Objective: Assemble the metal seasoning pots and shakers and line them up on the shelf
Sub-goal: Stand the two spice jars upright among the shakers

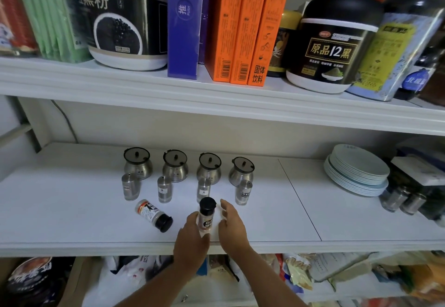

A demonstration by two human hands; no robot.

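Middle shelf (72, 210): four lidded metal pots (137, 163), four small metal shakers (164, 189), two further shakers (395, 198) at far right, two black-capped spice bottles (154, 215), one stack of plates (356, 170). Upper shelf (144, 85): three orange boxes (225, 25), one purple box (183, 22).

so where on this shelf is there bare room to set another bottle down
Bare: left of the pots and shakers, and between the rightmost shaker and the plates. Crowded: mid-shelf, around the lying bottle, held bottle, left hand and right hand.

silver pots (138, 166) | black-capped bottle (206, 215) | white shelf (72, 200) | orange boxes (243, 27)
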